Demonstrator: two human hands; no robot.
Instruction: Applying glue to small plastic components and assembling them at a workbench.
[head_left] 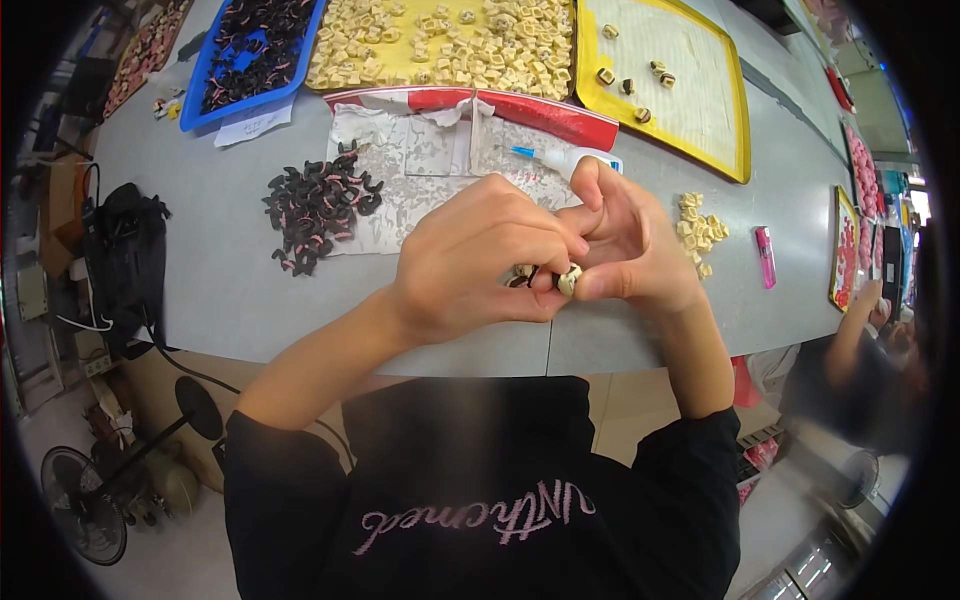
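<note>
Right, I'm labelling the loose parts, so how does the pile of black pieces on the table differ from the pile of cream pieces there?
The pile of black pieces has curved parts with pink edging; the pile of cream pieces has pale, blocky ones.
The black pile spreads wider; the cream pile looks smaller.
The black pile lies left of both hands, the cream one right.
Both are loose heaps outside the trays.

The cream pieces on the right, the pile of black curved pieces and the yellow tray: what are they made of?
The cream pieces look like matte moulded plastic or resin, with even colour and repeated blocky shapes. The black curved pieces seem dull, maybe plastic or rubber; I can't tell which. The yellow tray is probably hard plastic: its raised rim looks smooth and evenly coloured.
</note>
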